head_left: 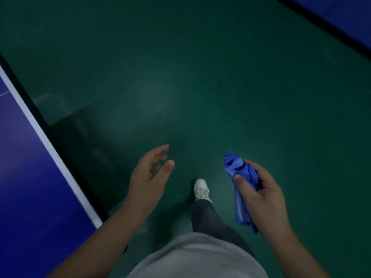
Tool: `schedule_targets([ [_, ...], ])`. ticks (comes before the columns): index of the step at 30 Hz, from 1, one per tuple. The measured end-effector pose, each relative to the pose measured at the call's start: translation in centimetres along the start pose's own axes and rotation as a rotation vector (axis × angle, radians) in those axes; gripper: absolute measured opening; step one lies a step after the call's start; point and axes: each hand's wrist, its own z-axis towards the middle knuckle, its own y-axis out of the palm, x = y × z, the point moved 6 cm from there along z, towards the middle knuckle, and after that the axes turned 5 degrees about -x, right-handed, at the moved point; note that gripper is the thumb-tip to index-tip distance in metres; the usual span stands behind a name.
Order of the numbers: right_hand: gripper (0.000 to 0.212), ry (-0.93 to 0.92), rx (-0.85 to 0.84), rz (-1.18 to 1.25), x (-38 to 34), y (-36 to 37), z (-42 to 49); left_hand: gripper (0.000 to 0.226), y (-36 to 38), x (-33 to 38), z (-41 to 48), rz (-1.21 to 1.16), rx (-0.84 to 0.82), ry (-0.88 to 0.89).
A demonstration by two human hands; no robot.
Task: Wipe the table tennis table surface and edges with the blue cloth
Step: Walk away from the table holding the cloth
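Grips the bunched blue cloth (232,163) at 4 o'clock in the right hand (259,191), fingers (259,170) curled round it, tail dangling (likely carried so while walking alongside). Left hand (148,177) at 7 o'clock empty, fingers loosely spread. Table tennis table (30,157) at 9 o'clock, apart from both hands.

Right hand (259,189) grips blue cloth (241,177); left hand (149,173) relaxed, empty.

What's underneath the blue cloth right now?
Only the green floor, well below: the right hand grips the blue cloth in mid-air, away from the table. The cloth covers the palm.
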Motion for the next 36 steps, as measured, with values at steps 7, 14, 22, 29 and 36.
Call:
schedule_targets([
  [7, 0.04, -0.13, -0.314, -0.126, -11.7, 9.2, 22.5, 0.035, -4.3, 4.2, 15.7, -0.088, 0.288, 0.004],
  [14, 0.035, -0.205, -0.553, -0.198, -22.4, 25.2, 39.1, 0.032, -15.8, 3.6, 28.3, -0.227, 0.62, -0.106],
  [22, 0.035, -0.22, -0.647, -0.188, -34.8, 48.5, 54.5, 0.031, -35.6, 6.6, 49.6, -0.271, 0.704, -0.083],
  [29, 0.034, -0.237, -0.699, -0.185, -46.3, 67.4, 67.0, 0.032, -54.5, 12.0, 65.6, -0.248, 0.792, -0.02],
  [36, 0.034, -0.232, -0.832, -0.189, -53.9, 92.8, 80.2, 0.032, -72.9, 8.9, 81.0, -0.293, 0.937, -0.111],
])
